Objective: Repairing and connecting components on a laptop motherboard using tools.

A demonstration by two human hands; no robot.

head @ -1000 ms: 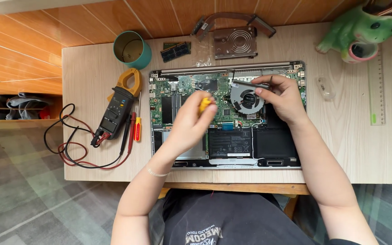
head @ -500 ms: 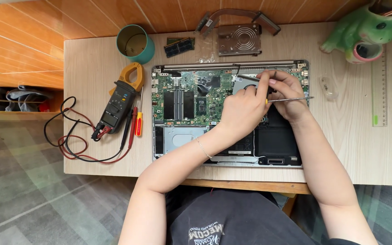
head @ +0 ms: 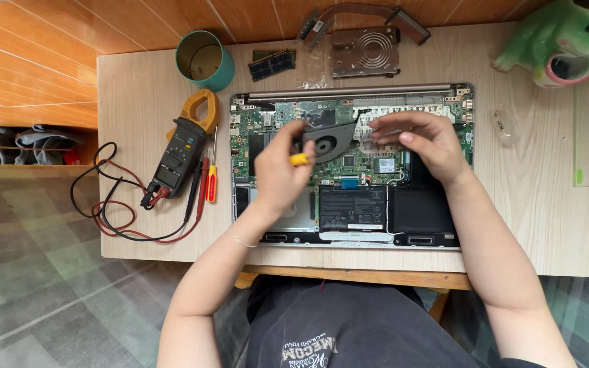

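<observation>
Now left hand (head: 277, 174) back leftward, fingers closed on yellow-handled screwdriver (head: 299, 159) and cooling fan (head: 328, 141); right hand (head: 420, 144) spread open over motherboard (head: 349, 163).

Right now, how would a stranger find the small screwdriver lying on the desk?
Start at the pale wooden desk and find the black-and-yellow clamp meter left of the opened laptop. Beside its right edge lies the slim screwdriver, the only tool with a red-and-yellow handle.

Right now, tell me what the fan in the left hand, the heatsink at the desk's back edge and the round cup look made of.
Fan: apparently dark matte plastic, with a moulded round housing.
Left hand also holds a yellow-handled tool.
Heatsink: metal, likely copper, given its brownish dull sheen and flat pipes.
Cup: unclear; a teal outside and thin rim suggest painted metal or plastic.
</observation>
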